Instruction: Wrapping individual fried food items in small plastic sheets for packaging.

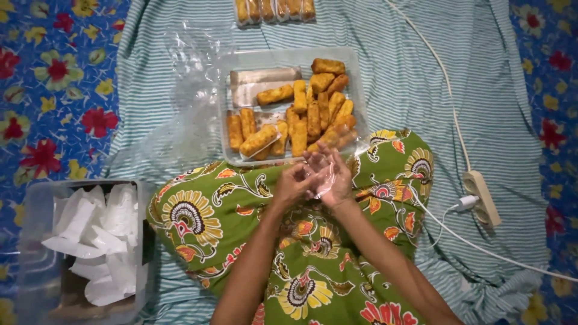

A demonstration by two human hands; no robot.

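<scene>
Closest to the camera, two bare forearms come up over a lap covered in green cloth [241, 222] printed with yellow and red flowers. The left hand [293, 183] and the right hand [333, 176] meet just above the knees, both working a small clear plastic wrapper [321, 177] — the left hand's fingers are pinched together on its near edge, while the right hand's fingers are spread apart behind it with the film lying across the palm. The wrapper sits between the two hands, just short of the tray ahead.

Off to the left, beside the lap, a clear plastic box [33, 241] holds a loose heap of white paper pieces [96, 235]. To the right, a white power strip [481, 197] lies on the striped sheet [421, 72], with a white plug [465, 203] pushed into it and a white cable [433, 60] running away toward the top of the view.

Just beyond the hands stands a clear plastic tray [355, 78] piled with golden-brown fried sticks [313, 114], some lying across each other; a couple of pale rolls lie along its far left part. To the left of the tray, crumpled clear plastic film [186, 78] lies on the sheet. Farthest away, at the top edge, a row of fried sticks sits in a clear pack [274, 10]. A blue floral cloth [54, 90] shows on either side of the sheet.
</scene>
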